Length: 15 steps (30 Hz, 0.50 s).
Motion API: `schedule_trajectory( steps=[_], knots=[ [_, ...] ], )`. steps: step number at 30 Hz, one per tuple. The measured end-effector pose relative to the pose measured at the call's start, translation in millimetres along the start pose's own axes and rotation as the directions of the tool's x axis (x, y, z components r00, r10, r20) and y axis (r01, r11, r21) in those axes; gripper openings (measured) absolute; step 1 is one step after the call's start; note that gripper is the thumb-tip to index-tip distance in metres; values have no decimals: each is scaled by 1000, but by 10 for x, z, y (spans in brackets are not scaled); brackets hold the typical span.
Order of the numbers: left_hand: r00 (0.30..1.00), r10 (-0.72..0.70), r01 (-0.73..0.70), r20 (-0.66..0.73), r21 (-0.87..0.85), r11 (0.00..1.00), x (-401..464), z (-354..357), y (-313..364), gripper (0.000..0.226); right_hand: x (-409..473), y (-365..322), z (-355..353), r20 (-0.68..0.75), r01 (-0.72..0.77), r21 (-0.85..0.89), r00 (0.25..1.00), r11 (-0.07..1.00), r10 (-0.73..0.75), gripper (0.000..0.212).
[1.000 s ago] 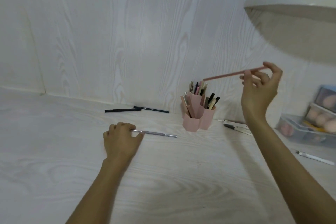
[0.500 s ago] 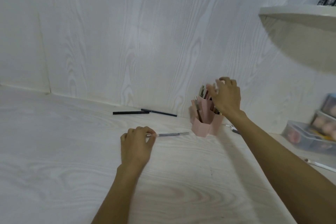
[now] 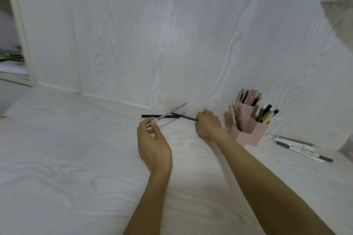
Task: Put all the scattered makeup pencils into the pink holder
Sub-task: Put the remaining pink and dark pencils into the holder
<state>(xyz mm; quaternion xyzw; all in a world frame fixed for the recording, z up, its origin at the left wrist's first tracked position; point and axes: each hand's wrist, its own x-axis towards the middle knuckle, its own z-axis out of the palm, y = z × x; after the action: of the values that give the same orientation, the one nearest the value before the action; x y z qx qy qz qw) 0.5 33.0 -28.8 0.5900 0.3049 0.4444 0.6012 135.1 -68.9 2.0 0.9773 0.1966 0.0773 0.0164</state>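
We judged the job well along but unfinished: the holder (image 3: 248,129) stood by the wall, already bristling with pencils, while two black pencils (image 3: 158,116) lay on the table (image 3: 76,158) at the wall's foot and several more (image 3: 298,146) lay to the holder's right. Our left hand (image 3: 152,145) pinched one end of a silver pencil (image 3: 168,113) between thumb and fingertips, raised off the table. Our right hand (image 3: 208,124), fingers curled, gripped the near end of one black pencil (image 3: 188,117).
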Motion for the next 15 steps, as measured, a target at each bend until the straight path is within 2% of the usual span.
schedule_trajectory(
  steps=[5,8,11,13,15],
  knots=[
    [999,37,-37,-30,-1,999,-4,7,-10,19,-237,111,25,-195,66,93,980,993,-46,24],
    [997,56,-59,-59,-36,998,11,3,-5,18,-604,242,30,-217,152,262,972,953,-95,20],
    [995,67,-71,-73,-55,996,5,8,13,18,-1040,529,41,-224,255,325,956,911,-188,14],
    [994,76,-82,-84,-60,995,6,19,27,19,-1284,792,32,-198,245,375,963,894,-181,12],
    [990,114,-119,-82,-49,992,33,6,54,20,-1465,1072,54,-189,187,424,975,886,-115,11]
  ],
)
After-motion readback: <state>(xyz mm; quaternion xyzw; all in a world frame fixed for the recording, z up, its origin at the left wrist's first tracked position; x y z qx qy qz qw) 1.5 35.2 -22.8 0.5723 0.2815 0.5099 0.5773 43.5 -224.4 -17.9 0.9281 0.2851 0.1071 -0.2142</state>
